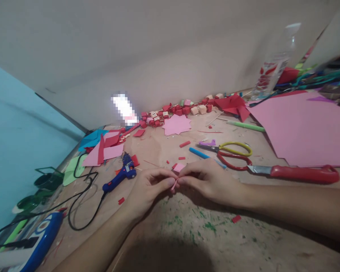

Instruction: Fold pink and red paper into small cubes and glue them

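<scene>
My left hand (149,187) and my right hand (208,179) meet at the middle of the table, fingertips pinched together on a small pink paper piece (175,184). A little pink square (179,167) lies just behind my fingers. To the left, close to my left hand, rests a blue glue gun (121,175) with a black cord (82,196). Beyond my right hand lie scissors (229,153) with yellow and red handles, a blue stick (200,154) and a red-handled knife (297,173).
A big pink sheet (300,128) covers the right side. A pink star cutout (177,124) and a row of small red and pink paper cubes (181,109) sit near the wall. Paper scraps (104,145) pile up at the left. A plastic bottle (274,64) stands at the back right.
</scene>
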